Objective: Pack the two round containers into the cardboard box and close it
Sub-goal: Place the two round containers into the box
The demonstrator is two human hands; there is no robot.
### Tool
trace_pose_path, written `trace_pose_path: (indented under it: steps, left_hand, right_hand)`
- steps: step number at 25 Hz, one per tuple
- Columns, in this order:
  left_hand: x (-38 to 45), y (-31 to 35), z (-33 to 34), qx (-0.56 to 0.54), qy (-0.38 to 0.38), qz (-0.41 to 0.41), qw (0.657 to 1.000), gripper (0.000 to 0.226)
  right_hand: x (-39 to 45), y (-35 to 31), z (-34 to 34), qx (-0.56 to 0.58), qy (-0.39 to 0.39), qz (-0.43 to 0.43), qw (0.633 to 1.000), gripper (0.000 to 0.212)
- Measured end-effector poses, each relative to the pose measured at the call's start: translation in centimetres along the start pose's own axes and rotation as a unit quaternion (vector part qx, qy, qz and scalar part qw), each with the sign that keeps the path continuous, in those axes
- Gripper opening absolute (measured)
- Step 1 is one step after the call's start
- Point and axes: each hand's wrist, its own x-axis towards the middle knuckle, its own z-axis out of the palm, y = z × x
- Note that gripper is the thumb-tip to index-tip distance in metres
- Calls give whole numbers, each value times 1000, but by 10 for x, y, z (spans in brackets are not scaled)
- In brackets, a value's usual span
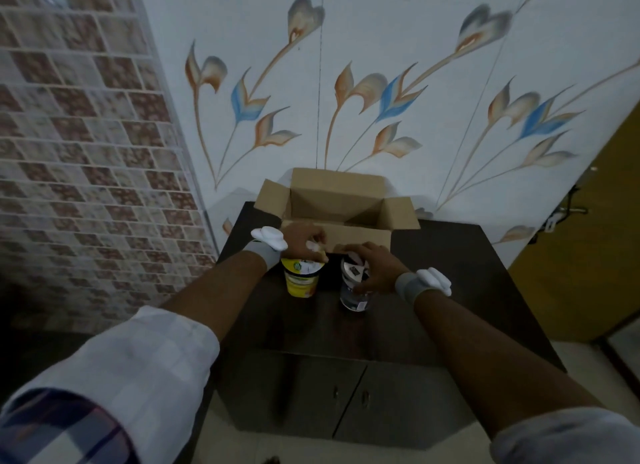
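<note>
An open cardboard box (346,204) stands at the back of a dark cabinet top (450,290), its flaps spread outward. Just in front of it stand two round containers: a yellow tub (301,281) with a white lid on the left and a clear jar (353,295) with a silvery lid on the right. My left hand (304,236) rests over the yellow tub's top, fingers curled at its rim and near the box's front flap. My right hand (372,268) wraps around the jar's lid and side. Both wrists carry grey bands with white devices.
The cabinet has two doors (346,394) below its top and stands against a floral tiled wall (381,100). A brick-patterned wall (86,152) is on the left, a wooden door (588,221) on the right. Bare dark surface lies in front of the containers.
</note>
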Motion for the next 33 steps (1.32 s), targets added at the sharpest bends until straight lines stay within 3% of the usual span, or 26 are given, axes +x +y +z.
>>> trace_pose_path:
  steps: [4, 8, 11, 13, 17, 19, 21, 24, 27, 30, 33]
  left_hand:
    - [-9, -13, 10, 102, -55, -8, 993, 99]
    - [-8, -17, 12, 98, -60, -19, 993, 105]
    - [2, -17, 8, 80, -71, -6, 994, 94]
    - [8, -16, 4, 93, -100, 15, 991, 98]
    - [21, -25, -6, 70, -114, 83, 988, 98]
    - [26, -29, -14, 5, -102, 94, 990, 74]
    - [37, -43, -22, -75, -4, 102, 992, 49]
    - [70, -85, -35, -98, 131, 7, 986, 30]
    - [95, -122, -31, 18, 134, -109, 985, 40]
    - [103, -137, -16, 19, 139, -119, 983, 43]
    - [105, -136, -11, 1, 147, -121, 982, 41]
  right_hand:
    - [-4, -8, -23, 161, 112, -2, 981, 88]
    - [15, -7, -51, 313, 260, 70, 911, 68]
    - [42, 1, -69, 333, 336, 102, 875, 66]
    - [63, 5, -75, 279, 355, 145, 880, 73]
    - [110, 13, -69, 172, 282, 197, 923, 84]
    - [128, 20, -60, 119, 236, 199, 944, 86]
    - [141, 26, -49, 97, 218, 208, 948, 83]
    - [154, 36, -28, 72, 177, 213, 958, 75]
    - [159, 47, -16, 70, 132, 213, 966, 73]
    - [160, 39, -15, 27, 139, 198, 970, 77]
    - [151, 4, -25, -17, 135, 43, 990, 78]
